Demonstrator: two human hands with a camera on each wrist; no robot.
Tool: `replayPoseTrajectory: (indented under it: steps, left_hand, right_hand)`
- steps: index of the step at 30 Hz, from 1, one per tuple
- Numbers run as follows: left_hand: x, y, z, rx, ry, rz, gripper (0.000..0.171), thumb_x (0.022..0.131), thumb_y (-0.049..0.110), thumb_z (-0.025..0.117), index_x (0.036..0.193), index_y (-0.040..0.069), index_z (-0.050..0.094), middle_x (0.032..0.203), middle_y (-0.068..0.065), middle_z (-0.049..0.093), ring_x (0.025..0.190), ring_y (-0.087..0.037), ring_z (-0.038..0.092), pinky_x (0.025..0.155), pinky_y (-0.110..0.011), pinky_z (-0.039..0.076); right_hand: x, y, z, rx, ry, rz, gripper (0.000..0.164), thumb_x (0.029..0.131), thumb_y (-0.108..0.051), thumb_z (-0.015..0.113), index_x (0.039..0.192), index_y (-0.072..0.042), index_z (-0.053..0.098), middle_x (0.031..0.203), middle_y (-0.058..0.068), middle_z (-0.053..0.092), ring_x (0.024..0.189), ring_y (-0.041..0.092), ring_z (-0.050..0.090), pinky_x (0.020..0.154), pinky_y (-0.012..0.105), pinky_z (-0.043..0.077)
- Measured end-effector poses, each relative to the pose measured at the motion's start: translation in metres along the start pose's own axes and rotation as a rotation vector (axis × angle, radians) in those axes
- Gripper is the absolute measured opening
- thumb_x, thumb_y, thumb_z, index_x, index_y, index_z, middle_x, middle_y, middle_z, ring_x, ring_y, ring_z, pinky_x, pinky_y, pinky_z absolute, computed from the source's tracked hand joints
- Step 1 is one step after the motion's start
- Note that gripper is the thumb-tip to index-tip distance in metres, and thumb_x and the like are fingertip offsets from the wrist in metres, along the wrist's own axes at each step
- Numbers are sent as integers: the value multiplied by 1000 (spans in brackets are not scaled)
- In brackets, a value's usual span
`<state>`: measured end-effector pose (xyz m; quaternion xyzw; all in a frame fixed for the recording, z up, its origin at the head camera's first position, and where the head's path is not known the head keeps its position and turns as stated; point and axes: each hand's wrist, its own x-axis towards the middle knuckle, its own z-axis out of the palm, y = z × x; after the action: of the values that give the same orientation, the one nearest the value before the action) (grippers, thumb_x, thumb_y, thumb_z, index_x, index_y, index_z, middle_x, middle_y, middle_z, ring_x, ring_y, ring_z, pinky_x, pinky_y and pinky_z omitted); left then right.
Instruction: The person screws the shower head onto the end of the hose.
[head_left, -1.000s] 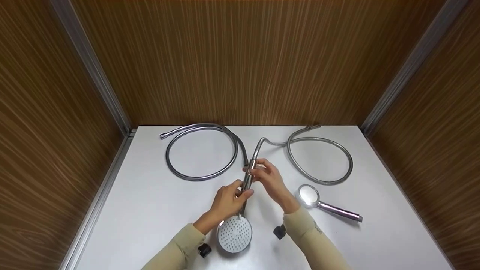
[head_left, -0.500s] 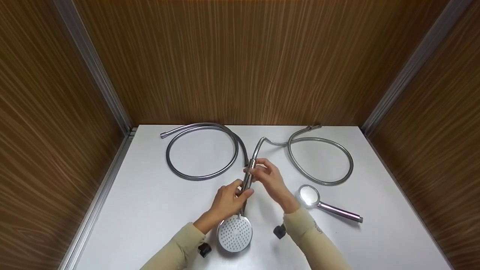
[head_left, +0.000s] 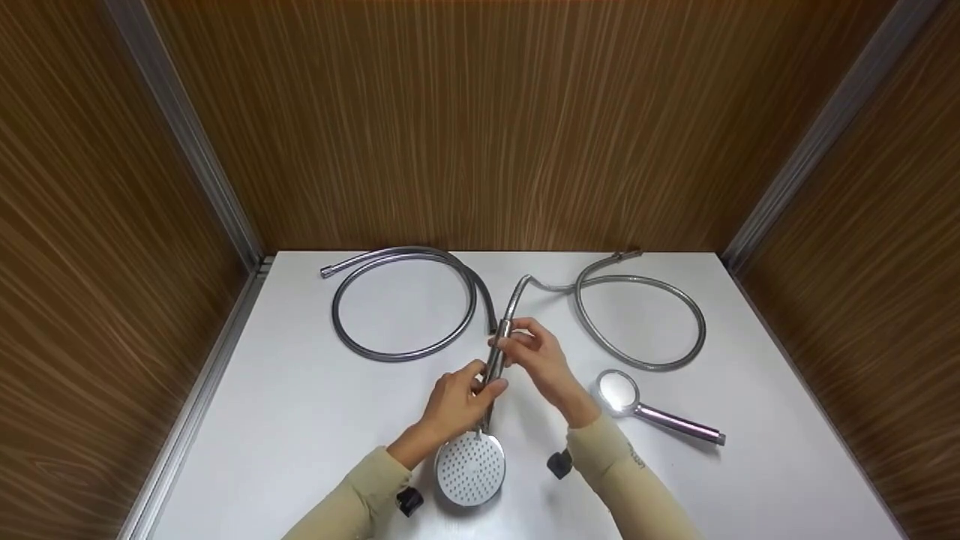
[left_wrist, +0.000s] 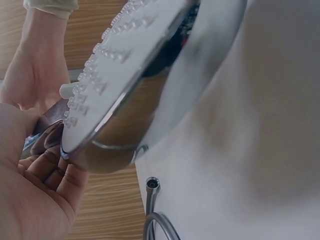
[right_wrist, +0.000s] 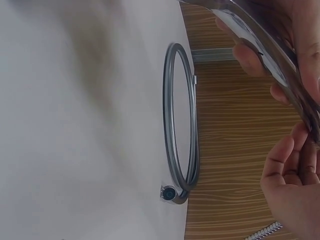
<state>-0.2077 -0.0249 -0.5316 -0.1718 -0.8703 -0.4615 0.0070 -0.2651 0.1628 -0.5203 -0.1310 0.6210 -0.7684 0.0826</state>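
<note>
In the head view my left hand [head_left: 456, 401] grips the handle of a chrome shower head [head_left: 470, 469], whose round white nozzle face hangs toward me. The left wrist view gives that shower head [left_wrist: 115, 75] from the side, raised off the table. My right hand [head_left: 541, 364] pinches the metal end piece [head_left: 505, 328] of a silver flexible hose [head_left: 514, 296] at the handle's far end. Up close in the right wrist view, the shiny handle [right_wrist: 280, 65] runs between both hands. Fingers partly hide the joint, so I cannot tell how tightly the two parts meet.
Left of the hands lies a coiled grey hose [head_left: 401, 355]; one end reaches close to the handle. The held hose loops [head_left: 701, 330] at the back right of the white table [head_left: 285, 420]. A smaller shower head [head_left: 679, 424] lies at right. Wood-grain walls [head_left: 480, 135] enclose the table.
My right fingertips have shifted slightly around the hose's end piece. The left hand, the shower head and the things on the table stay practically where they were.
</note>
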Motion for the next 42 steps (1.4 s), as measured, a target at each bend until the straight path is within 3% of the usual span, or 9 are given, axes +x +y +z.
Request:
replayPoseTrajectory:
  steps: [21, 24, 32, 42]
  left_hand:
    - [-1, -1, 2, 0, 1, 4, 35, 105, 51, 60, 105, 16, 63, 67, 6, 67, 58, -3, 49, 55, -21, 38]
    - [-1, 0, 2, 7, 5, 8, 34, 105, 50, 60, 105, 16, 64, 65, 7, 65, 56, -2, 48, 54, -21, 36]
    - [-2, -1, 2, 2, 4, 6, 33, 105, 49, 61, 107, 16, 65, 68, 5, 68, 58, -2, 49, 55, -20, 37]
    - [-1, -1, 3, -4, 7, 10, 28, 106, 44, 62, 107, 15, 65, 68, 5, 68, 57, -3, 49, 54, -21, 37]
  right_hand:
    - [-2, 1, 0, 5, 6, 0, 22, 97, -1, 68, 117, -4, 57, 96, -1, 78, 78, 11, 66, 75, 26, 55]
    - [-2, 1, -1, 32, -18, 5, 20, 101, -3, 63, 120, -3, 60, 98, -2, 78, 83, 11, 69, 76, 26, 56]
    - [0, 1, 0, -10, -41, 57, 35, 106, -12, 56, 134, 9, 62, 108, -1, 72, 100, 13, 68, 85, 29, 57]
    - [1, 2, -2, -101, -36, 15, 38, 106, -9, 59, 133, 18, 57, 105, 0, 73, 91, 12, 68, 81, 27, 59]
